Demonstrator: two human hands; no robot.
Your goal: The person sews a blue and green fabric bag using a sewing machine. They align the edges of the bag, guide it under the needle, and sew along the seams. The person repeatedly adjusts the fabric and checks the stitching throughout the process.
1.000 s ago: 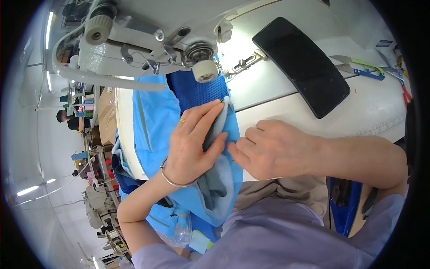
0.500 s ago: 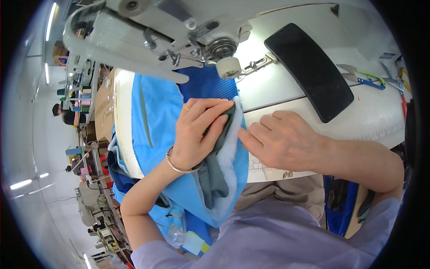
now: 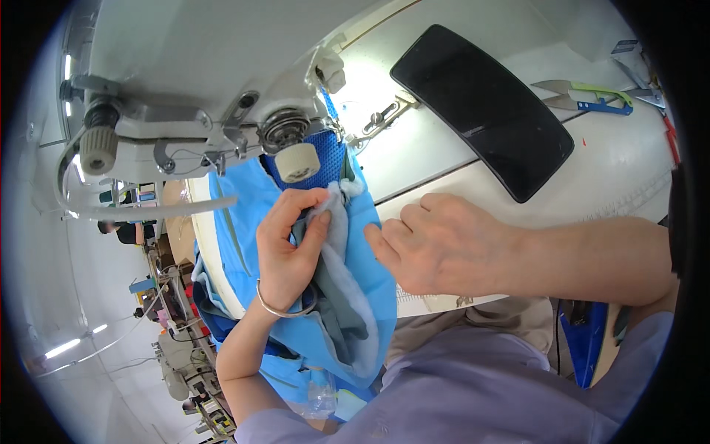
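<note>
A light-blue fabric piece [image 3: 377,285] with grey-green cloth [image 3: 336,296] and white fluffy padding [image 3: 360,311] lies over the table edge and hangs toward my lap. My left hand [image 3: 288,233], a bangle at its wrist, pinches the padding and cloth layers between thumb and fingers. At the fabric's right edge is my right hand [image 3: 444,248], closed, with curled fingers touching the light-blue cloth; its thumb is hidden. Beyond my left hand, blue mesh fabric [image 3: 325,155] runs under the sewing machine [image 3: 222,81]. The machine head covers part of the needle area.
A black phone [image 3: 484,111] lies on the white sewing table [image 3: 621,166], right of the needle area. Thread snips [image 3: 592,100] and other tools are farther right. A metal guide [image 3: 381,118] sits beside the needle area. More machines [image 3: 177,362] and a distant person [image 3: 127,231] appear at left.
The view has shifted, bringing more of the machine head into sight. My left hand has drawn back from the needle area, its grip now on the white padding. My right hand stays at the fabric's edge.
</note>
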